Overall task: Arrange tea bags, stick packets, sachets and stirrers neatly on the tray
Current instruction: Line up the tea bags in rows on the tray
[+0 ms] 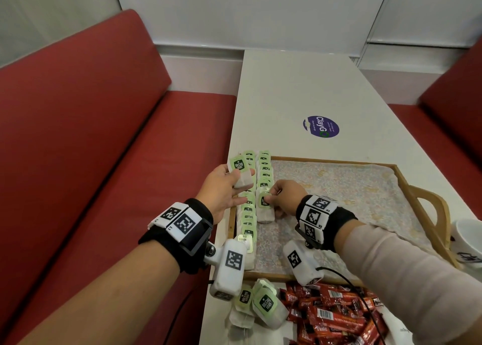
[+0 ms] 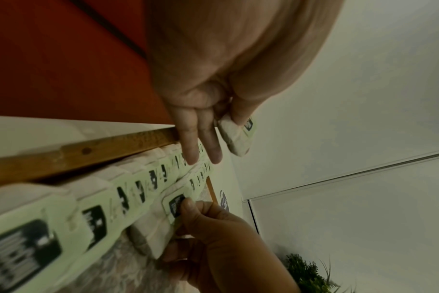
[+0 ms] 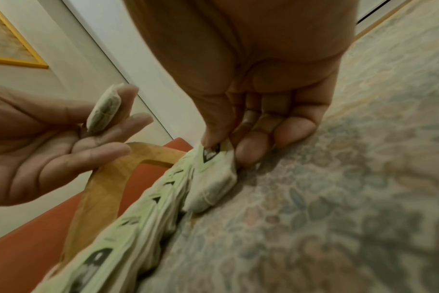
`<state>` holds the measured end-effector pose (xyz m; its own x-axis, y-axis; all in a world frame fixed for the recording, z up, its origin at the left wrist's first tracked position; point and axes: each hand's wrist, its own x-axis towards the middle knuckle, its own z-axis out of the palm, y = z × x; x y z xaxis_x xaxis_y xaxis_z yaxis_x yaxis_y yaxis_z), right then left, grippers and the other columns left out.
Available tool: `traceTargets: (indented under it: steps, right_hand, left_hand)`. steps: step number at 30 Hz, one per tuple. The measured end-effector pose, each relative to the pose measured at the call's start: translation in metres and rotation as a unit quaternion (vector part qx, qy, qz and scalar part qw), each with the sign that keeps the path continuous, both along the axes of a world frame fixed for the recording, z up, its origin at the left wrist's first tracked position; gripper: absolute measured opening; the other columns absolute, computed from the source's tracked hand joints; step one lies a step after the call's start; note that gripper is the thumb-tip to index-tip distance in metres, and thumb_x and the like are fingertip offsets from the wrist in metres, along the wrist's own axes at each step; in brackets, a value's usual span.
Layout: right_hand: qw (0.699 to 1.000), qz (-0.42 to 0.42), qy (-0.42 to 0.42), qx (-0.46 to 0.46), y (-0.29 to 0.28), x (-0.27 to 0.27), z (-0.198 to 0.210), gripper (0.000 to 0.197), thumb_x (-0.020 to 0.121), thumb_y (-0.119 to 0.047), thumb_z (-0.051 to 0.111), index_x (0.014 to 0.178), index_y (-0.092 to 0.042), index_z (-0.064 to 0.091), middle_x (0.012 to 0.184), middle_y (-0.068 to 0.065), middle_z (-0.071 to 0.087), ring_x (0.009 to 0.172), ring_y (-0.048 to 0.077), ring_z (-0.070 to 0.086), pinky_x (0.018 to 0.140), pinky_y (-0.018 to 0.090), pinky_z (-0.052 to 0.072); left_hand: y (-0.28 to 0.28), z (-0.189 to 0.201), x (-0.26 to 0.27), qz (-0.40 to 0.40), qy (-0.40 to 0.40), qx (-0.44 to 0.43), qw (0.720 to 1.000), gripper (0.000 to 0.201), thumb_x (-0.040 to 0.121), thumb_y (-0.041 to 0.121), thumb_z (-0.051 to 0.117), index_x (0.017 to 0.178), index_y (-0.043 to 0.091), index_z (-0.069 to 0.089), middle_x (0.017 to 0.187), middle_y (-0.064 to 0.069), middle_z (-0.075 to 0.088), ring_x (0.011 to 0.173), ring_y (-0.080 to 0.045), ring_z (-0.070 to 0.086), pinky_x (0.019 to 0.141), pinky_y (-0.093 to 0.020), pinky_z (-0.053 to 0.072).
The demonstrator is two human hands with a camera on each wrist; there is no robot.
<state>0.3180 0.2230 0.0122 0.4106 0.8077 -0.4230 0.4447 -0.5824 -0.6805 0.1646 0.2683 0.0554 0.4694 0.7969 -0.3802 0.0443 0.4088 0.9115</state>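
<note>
Two rows of tea bags (image 1: 247,209) run along the left rim of the wooden tray (image 1: 414,185), long axis front to back, green tags up. The right hand (image 1: 283,196) pinches a tea bag (image 1: 265,210) by its tag at the near end of the inner row, pouch end toward the person. The left hand (image 1: 224,188) holds a spare tea bag (image 1: 241,174) between thumb and forefinger over the tray's left rim, remaining fingers (image 2: 191,142) extended. Right of the rows, patterned cloth (image 1: 352,196) lies bare. Loose tea bags (image 1: 260,305) and red stick packets (image 1: 333,316) lie on the bench (image 1: 300,89) before the tray.
</note>
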Motion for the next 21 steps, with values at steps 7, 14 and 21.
traceTargets:
  steps: [7,14,21]
  right_hand:
    - [0.998,-0.011,-0.040,0.042,0.000,0.002,0.003,0.031,0.079,-0.019,0.074,0.075,-0.019,0.044,0.076,0.001,0.057,0.068,0.022,0.056,0.070,0.038,0.052]
    - [0.991,0.107,-0.074,0.017,-0.006,-0.003,0.008,0.008,0.084,-0.018,0.069,0.091,-0.016,0.070,0.080,-0.006,0.060,0.075,0.010,0.054,0.062,0.020,0.041]
    - [0.979,0.040,0.000,0.201,-0.005,-0.009,0.031,0.016,0.093,-0.032,0.057,0.094,-0.018,0.065,0.077,-0.004,0.058,0.068,0.012,0.053,0.074,0.037,0.049]
  left_hand:
    - [0.000,-0.001,0.000,-0.001,-0.003,0.000,1.000,0.019,0.104,0.017,0.032,0.112,0.021,0.049,0.098,0.012,0.067,0.090,-0.011,0.064,0.079,-0.032,0.051]
    - [-0.001,-0.001,-0.001,0.001,-0.008,0.000,1.000,0.020,0.104,0.018,0.032,0.106,0.022,0.052,0.100,0.010,0.068,0.090,-0.012,0.065,0.076,-0.032,0.052]
    - [-0.001,-0.001,-0.003,-0.011,0.008,0.021,1.000,0.011,0.100,0.019,0.046,0.096,0.017,0.057,0.108,-0.006,0.066,0.099,-0.017,0.063,0.062,-0.024,0.055]
